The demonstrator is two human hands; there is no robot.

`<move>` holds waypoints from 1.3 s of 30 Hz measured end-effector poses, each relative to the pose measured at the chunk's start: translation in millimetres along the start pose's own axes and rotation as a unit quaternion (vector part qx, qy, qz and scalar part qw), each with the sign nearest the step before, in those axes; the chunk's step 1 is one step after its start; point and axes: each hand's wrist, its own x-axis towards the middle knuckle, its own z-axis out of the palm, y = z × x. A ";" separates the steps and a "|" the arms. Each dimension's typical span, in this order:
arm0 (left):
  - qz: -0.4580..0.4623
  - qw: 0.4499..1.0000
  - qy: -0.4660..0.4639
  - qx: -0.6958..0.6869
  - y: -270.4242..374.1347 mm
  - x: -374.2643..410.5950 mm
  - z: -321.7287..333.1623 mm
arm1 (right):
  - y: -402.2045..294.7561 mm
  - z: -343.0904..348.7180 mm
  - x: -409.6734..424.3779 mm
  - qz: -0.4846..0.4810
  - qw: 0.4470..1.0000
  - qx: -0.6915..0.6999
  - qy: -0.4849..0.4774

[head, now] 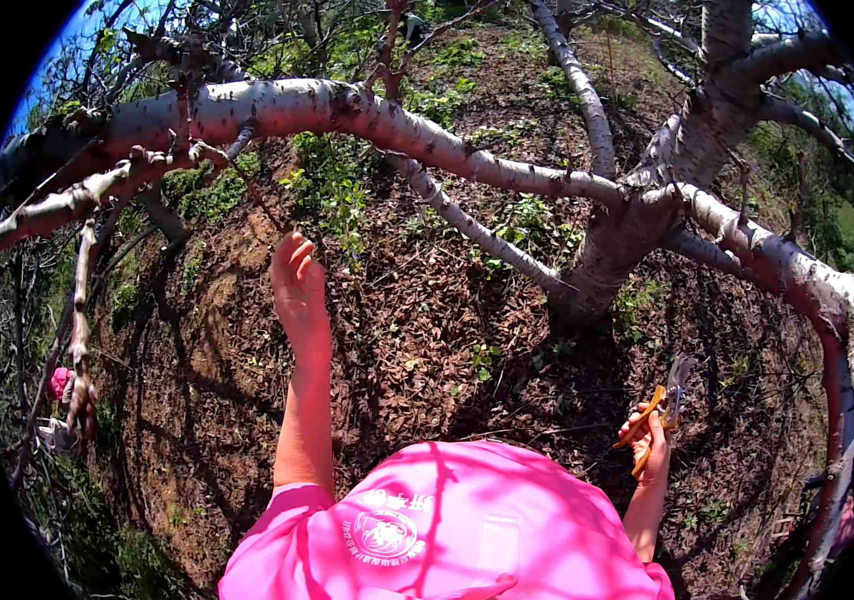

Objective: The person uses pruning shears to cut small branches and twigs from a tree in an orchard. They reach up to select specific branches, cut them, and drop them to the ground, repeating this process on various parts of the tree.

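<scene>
My left hand (298, 281) is raised below a pale-barked tree limb (307, 109), its fingertips at the lower end of a thin dark twig (262, 201). The fingers are bent close to the thumb, and the twig seems to be pinched between them, though the contact is small in view. Down on the right, my right hand (646, 442) holds pruning shears (659, 416) by their orange handles. The handles stand apart, and the metal blades point up and away from me. Around the blades the outline is blurred.
A forked tree trunk (607, 255) rises at centre right, with thick limbs reaching to both sides. One knobbly branch (83, 322) hangs at the left. Dry leaves (427, 330) and green weeds cover sloping ground. Pink clothing of another person (59, 382) shows at the far left.
</scene>
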 end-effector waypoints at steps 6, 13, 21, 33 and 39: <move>0.363 0.899 0.103 0.222 62.4 51.8 -16.6 | 16.2 23.0 -28.7 0.003 0.999 -0.034 -0.031; 0.404 0.836 0.218 0.302 97.0 78.2 -49.2 | 11.6 58.2 -52.2 0.027 0.991 0.065 -0.115; 0.289 0.935 0.175 0.111 98.4 79.5 -82.6 | 17.6 67.3 -62.5 0.083 0.981 0.079 -0.157; 0.276 0.943 0.075 -0.168 109.6 100.4 -84.4 | 11.0 82.6 -64.5 0.133 0.976 0.059 -0.164; 0.280 0.947 0.051 -0.152 111.7 93.6 -81.7 | 19.5 103.1 -57.3 0.186 0.973 -0.059 -0.125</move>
